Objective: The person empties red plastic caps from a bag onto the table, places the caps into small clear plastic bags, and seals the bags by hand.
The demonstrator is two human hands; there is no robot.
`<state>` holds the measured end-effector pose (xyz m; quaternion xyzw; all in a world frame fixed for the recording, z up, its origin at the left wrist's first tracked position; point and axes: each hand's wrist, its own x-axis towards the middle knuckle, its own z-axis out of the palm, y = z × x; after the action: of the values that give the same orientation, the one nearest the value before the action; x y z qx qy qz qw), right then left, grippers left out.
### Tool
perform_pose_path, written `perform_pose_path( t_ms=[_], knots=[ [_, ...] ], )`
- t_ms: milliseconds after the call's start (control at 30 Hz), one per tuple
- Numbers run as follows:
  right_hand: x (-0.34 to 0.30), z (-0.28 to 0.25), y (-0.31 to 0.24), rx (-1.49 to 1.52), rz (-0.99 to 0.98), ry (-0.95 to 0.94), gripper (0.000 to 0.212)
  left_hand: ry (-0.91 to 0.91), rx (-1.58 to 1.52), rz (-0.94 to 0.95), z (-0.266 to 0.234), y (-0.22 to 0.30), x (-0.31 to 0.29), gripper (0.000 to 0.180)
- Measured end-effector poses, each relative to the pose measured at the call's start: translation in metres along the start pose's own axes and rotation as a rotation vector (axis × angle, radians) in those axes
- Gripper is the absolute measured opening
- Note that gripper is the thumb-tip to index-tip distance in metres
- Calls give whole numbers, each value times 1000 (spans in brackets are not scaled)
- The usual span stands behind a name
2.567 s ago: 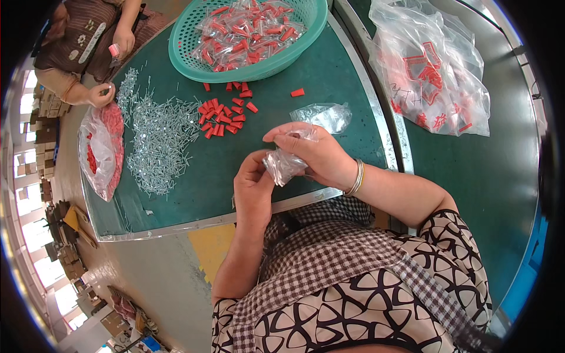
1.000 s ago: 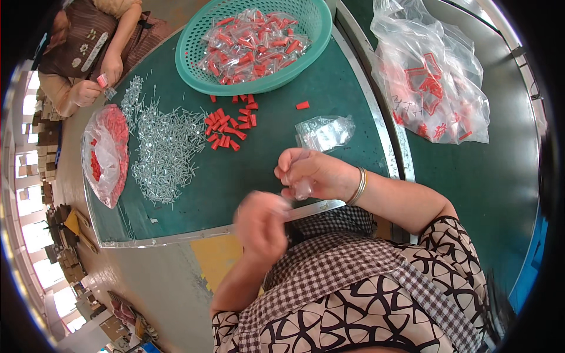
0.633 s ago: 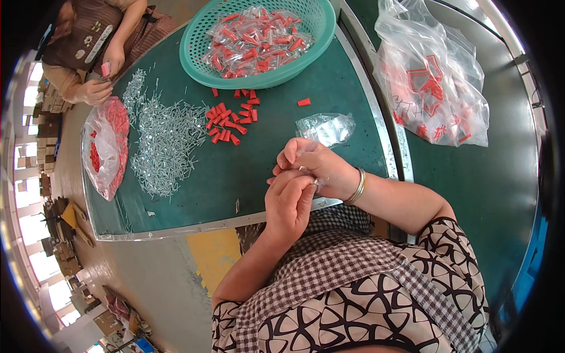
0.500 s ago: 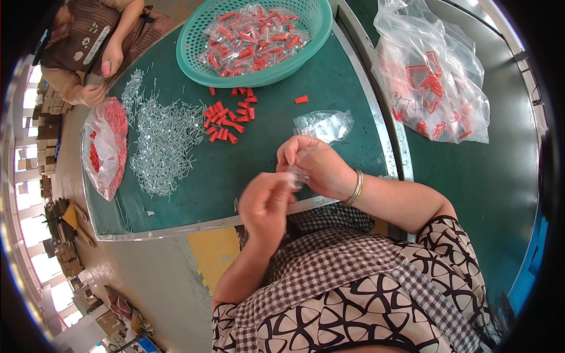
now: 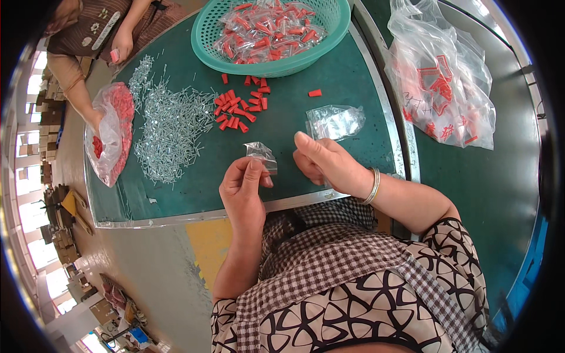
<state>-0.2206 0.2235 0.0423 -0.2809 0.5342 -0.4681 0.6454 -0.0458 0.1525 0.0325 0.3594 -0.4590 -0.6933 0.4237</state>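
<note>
My left hand (image 5: pixel 244 185) pinches a small clear plastic bag (image 5: pixel 262 156) between thumb and fingers, above the table's near edge. To its right, my right hand (image 5: pixel 335 167) has its fingers curled in and its thumb raised apart from them; whatever the fingers may hold is hidden. Just beyond the right hand lies a pile of clear plastic bags (image 5: pixel 338 122). Several small red tapered plastic caps (image 5: pixel 235 112) are scattered farther off, and a single red cap (image 5: pixel 315 93) rests apart. Left of them spreads a large heap of silver screws (image 5: pixel 170 132).
At the back, a green basket (image 5: pixel 271 69) holds filled bags with red caps. An open plastic bag (image 5: pixel 112 135) of red pieces sits at the left edge, with a co-worker's hand (image 5: pixel 94 117) at its mouth. A large clear bag (image 5: pixel 441 76) lies beyond the metal rail on the right.
My hands have moved apart: the left came away leftward with the small bag, the right shifted slightly right with its thumb raised. The co-worker's hand has reached to the bag of red pieces.
</note>
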Motion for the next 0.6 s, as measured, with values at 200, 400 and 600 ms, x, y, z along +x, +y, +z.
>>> perform_pose_path(
  t_ms=[200, 400, 600],
  knots=[
    [7, -1, 9, 196, 97, -11, 30, -5, 26, -6, 2, 2, 2, 10],
    [13, -1, 6, 480, 143, -109, 4, 37, 44, 62, 10, 1, 0, 3],
    [12, 0, -2, 638, 175, -78, 13, -506, 774, 902, 23, 6, -27, 8]
  ],
)
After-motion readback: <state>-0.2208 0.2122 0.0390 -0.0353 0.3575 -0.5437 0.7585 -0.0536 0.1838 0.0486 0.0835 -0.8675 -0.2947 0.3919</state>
